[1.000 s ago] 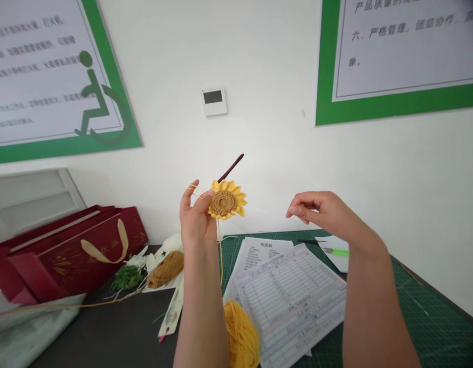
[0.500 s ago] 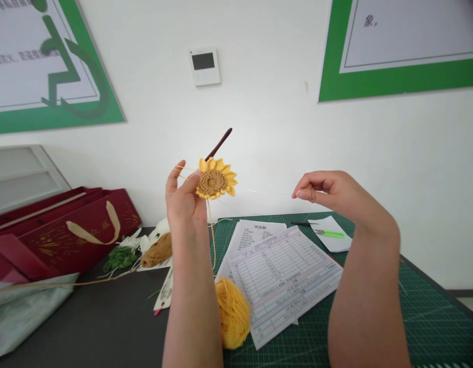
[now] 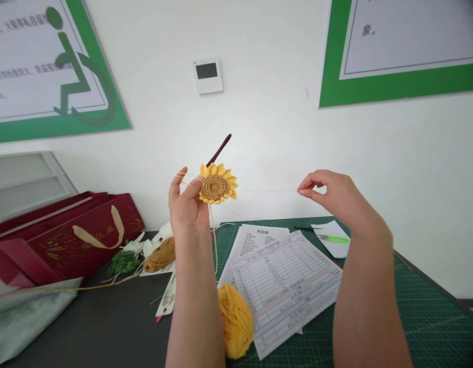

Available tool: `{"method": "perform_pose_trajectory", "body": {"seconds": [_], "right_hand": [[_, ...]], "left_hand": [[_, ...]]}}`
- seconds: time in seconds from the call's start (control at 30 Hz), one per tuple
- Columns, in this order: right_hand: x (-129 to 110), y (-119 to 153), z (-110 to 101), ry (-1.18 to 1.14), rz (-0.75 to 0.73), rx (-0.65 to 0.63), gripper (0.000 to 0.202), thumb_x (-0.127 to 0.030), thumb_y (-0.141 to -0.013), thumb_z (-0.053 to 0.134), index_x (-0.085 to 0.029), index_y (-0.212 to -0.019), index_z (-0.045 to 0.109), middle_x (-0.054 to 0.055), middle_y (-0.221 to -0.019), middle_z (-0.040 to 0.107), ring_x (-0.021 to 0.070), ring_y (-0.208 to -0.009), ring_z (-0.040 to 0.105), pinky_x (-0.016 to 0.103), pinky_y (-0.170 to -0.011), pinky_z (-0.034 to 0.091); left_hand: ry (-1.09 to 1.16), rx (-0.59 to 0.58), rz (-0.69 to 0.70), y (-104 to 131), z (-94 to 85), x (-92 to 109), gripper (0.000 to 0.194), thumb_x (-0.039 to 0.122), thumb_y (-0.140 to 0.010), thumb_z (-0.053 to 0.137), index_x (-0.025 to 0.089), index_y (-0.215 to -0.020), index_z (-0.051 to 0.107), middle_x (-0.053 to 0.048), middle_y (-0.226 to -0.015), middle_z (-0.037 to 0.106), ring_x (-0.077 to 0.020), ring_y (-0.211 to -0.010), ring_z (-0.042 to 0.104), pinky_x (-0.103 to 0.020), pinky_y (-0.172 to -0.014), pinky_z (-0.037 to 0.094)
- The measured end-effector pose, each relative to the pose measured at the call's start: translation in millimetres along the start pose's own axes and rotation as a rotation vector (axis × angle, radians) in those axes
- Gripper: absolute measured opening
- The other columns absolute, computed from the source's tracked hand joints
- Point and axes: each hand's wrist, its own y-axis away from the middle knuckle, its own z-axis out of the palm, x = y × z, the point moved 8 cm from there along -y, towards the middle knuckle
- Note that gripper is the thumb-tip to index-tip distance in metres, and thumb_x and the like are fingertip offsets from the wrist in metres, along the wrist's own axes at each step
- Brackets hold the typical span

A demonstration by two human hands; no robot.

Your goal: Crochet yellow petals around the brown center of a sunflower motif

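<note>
A crocheted sunflower (image 3: 215,188) with a brown centre and yellow petals is pinched in my left hand (image 3: 189,202). Yellow yarn loops round a raised finger of that hand. Behind the flower a dark crochet hook (image 3: 219,150) sticks up to the right, its lower end hidden. Well to the right, my right hand (image 3: 316,185) pinches a very thin thread (image 3: 265,191), which runs level across to the flower's right edge. From the flower another yellow strand drops towards a yellow yarn ball (image 3: 236,321), partly covered by my left forearm.
Printed sheets (image 3: 286,286) lie on a green cutting mat (image 3: 424,306). A green-handled cutter (image 3: 334,238) rests on white paper behind them. At left are a dark red gift bag (image 3: 87,235), brown yarn (image 3: 160,255), green yarn (image 3: 123,262) and a plastic bag (image 3: 33,317).
The view has tilted up slightly, so most things sit a little lower. My right hand has shifted slightly right, and the thread now looks straighter. Both hands keep their pinch.
</note>
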Motion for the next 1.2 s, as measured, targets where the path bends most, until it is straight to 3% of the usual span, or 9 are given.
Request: {"method": "perform_pose_trajectory", "body": {"seconds": [0.13,0.27,0.37,0.57,0.83,0.97,1.1,1.2], "right_hand": [[9.5,-2.9,-8.7,0.142,0.064,0.164,0.008,-0.019,-0.085,0.071,-0.024,-0.08,0.073,0.006,-0.091,0.063,0.0255,-0.094,0.06,0.039,-0.086,0.042],[22.6,1.2,-17.4,0.211,0.204,0.255,0.009,-0.028,-0.088,0.07,-0.025,-0.08,0.072,0.001,-0.067,0.057,0.0215,-0.067,0.053,0.037,-0.068,0.035],[29.9,4.4,-18.3,0.174,0.265,0.25,0.012,-0.031,-0.089,0.068,-0.025,-0.079,0.071,0.001,-0.064,0.065,0.0213,-0.064,0.058,0.036,-0.065,0.035],[34.9,3.1,-7.0,-0.083,0.235,0.141,0.012,-0.022,-0.09,0.061,-0.022,-0.092,0.073,0.006,-0.088,0.08,0.0215,-0.081,0.075,0.038,-0.081,0.054],[9.8,4.0,18.4,-0.38,0.033,-0.184,0.03,-0.043,-0.098,0.058,-0.022,-0.114,0.073,0.009,-0.117,0.078,0.0231,-0.108,0.075,0.041,-0.101,0.057],[-8.3,11.2,19.8,-0.461,-0.068,-0.327,0.035,-0.049,-0.102,0.053,-0.025,-0.113,0.076,0.007,-0.115,0.078,0.022,-0.109,0.074,0.038,-0.101,0.057],[-21.7,13.4,20.3,-0.576,-0.097,-0.332,0.021,-0.045,-0.096,0.067,-0.028,-0.103,0.077,0.004,-0.105,0.076,0.0183,-0.1,0.071,0.029,-0.09,0.056],[-36.1,12.3,29.3,-0.567,-0.139,-0.315,0.019,-0.037,-0.1,0.06,-0.027,-0.101,0.076,0.002,-0.084,0.072,0.0141,-0.078,0.066,0.026,-0.072,0.052]], "left_hand": [[0.008,0.01,0.002,-0.7,-1.4,1.6,0.044,0.004,-0.064,0.081,0.021,-0.103,0.069,-0.001,-0.071,0.071,-0.0187,-0.073,0.069,-0.029,-0.076,0.056],[0.009,0.016,-0.004,-1.7,-2.8,4.5,0.045,0.003,-0.064,0.08,0.02,-0.104,0.069,-0.002,-0.071,0.071,-0.0196,-0.074,0.071,-0.029,-0.075,0.057],[0.006,0.014,-0.019,-1.8,-2.8,5.5,0.045,0.002,-0.064,0.08,0.02,-0.105,0.068,-0.003,-0.073,0.072,-0.0187,-0.072,0.071,-0.029,-0.073,0.057],[-0.001,0.008,-0.049,-2.3,-2.4,5.7,0.044,-0.001,-0.07,0.074,0.02,-0.107,0.066,-0.003,-0.075,0.073,-0.0175,-0.072,0.072,-0.027,-0.07,0.059],[-0.033,-0.098,-0.154,0.8,7.0,-3.2,0.04,-0.003,-0.081,0.069,0.018,-0.116,0.066,-0.003,-0.082,0.072,-0.0145,-0.067,0.068,-0.026,-0.065,0.057],[-0.072,-0.196,-0.211,5.6,11.6,-7.0,0.026,0.025,-0.098,0.068,0.017,-0.123,0.065,-0.005,-0.107,0.071,-0.0165,-0.078,0.069,-0.032,-0.065,0.061],[-0.086,-0.285,-0.235,10.1,13.9,-7.2,0.031,0.029,-0.099,0.067,0.018,-0.127,0.064,-0.008,-0.115,0.07,-0.0194,-0.086,0.07,-0.036,-0.071,0.062],[-0.074,-0.341,-0.244,14.9,17.0,-5.3,0.029,0.027,-0.099,0.067,0.017,-0.126,0.064,-0.006,-0.108,0.071,-0.0163,-0.078,0.069,-0.032,-0.065,0.061]]}}
